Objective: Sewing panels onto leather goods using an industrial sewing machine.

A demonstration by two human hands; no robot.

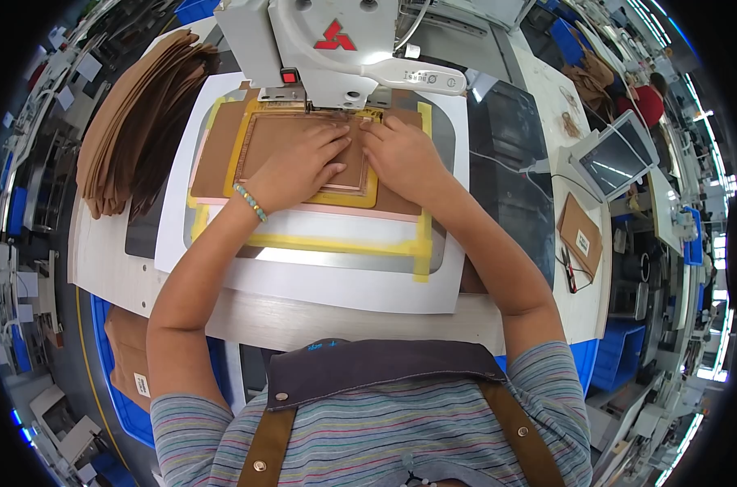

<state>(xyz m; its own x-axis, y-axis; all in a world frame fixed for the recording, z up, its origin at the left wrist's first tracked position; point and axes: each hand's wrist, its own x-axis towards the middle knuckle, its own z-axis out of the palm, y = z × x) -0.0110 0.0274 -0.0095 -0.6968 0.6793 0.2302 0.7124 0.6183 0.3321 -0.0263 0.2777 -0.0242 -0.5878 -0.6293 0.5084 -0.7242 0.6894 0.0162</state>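
Observation:
Under the head of a white sewing machine (329, 49) lies a brown fabric panel (208, 158), with a yellow-edged template frame (240, 146) on top of it. Flat on the fabric inside that frame rests my left hand (302, 162), its fingers stretched out and pointing at the needle area. My right hand (402, 156) presses down at the frame's right side, fingertips near its upper right corner, fingers slightly bent and apart. Neither hand visibly lifts anything. Beneath the panel is a clear sheet edged with yellow tape (336, 245).
A thick stack of brown fabric pieces (129, 122) stands at the left. On the right are a tilted screen (616, 154), a brown piece with a white label (578, 231) and small thread snips (569, 272). Blue bins (125, 406) sit below the table's edge.

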